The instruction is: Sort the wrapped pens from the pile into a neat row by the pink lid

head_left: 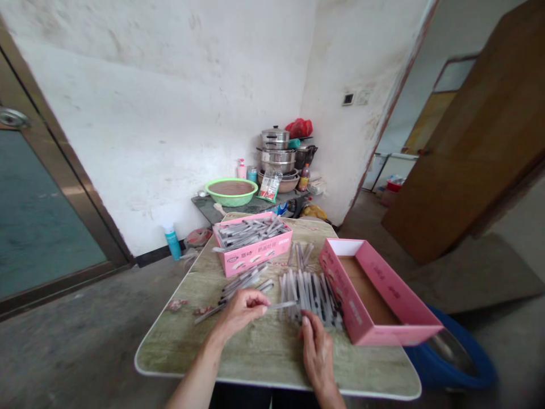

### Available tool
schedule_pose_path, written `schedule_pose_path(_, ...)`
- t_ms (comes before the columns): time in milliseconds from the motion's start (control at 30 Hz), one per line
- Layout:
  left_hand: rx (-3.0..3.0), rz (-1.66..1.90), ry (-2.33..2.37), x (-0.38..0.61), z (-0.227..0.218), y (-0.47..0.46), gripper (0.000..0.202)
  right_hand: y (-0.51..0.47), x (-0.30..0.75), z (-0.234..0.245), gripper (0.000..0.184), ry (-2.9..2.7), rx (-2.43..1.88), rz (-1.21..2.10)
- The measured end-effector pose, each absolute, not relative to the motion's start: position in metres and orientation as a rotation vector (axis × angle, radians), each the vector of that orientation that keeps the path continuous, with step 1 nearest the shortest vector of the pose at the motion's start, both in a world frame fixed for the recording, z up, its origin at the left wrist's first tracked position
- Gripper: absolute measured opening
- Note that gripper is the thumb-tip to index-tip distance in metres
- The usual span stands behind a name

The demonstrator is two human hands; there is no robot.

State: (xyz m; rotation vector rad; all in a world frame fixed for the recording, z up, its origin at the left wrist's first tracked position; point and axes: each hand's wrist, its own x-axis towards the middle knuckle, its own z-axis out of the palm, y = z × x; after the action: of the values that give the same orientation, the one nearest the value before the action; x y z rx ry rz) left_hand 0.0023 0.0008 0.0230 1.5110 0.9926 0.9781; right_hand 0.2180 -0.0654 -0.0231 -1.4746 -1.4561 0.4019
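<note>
My left hand (pixel 240 313) is closed in a pinch on one thin clear pen (pixel 281 305), held level just above the table (pixel 255 352). Beside it lies a loose pile of pens (pixel 244 281). My right hand (pixel 317 352) lies flat with fingers stretched out, its fingertips touching the near end of a row of pens (pixel 309 292) laid side by side. A pink box full of pens (pixel 252 237) stands at the far side. An empty pink box (pixel 374 295) sits at the right, tilted off the table's edge.
Behind the table, a low shelf holds a green basin (pixel 231 192), stacked steel pots (pixel 276 150) and bottles. A blue tub (pixel 455 355) stands on the floor at the right. A wooden door (pixel 468 147) is open on the right; a glass door (pixel 38 216) on the left.
</note>
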Motion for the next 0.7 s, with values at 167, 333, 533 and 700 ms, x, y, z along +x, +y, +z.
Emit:
schedule_pose_path(167, 1.524, 0.931, 0.923, 0.005, 0.025, -0.002, 0.011, -0.066, 0.217, -0.022, 0.043, -1.508, -1.434, 0.487)
schedule_pose_path(333, 1.320, 1.080, 0.914, 0.010, 0.017, 0.007, 0.017, -0.067, 0.214, -0.022, 0.042, -1.609, -1.407, 0.486)
schedule_pose_path(533, 0.898, 1.264, 0.774, 0.037, 0.001, 0.008, 0.038, -0.067, 0.211, -0.021, 0.039, -1.650, -1.374, 0.501)
schedule_pose_path(700, 0.923, 1.129, 0.636, 0.063, -0.012, -0.003, 0.037, -0.064, 0.204, -0.019, 0.042, -1.541, -1.399, 0.588)
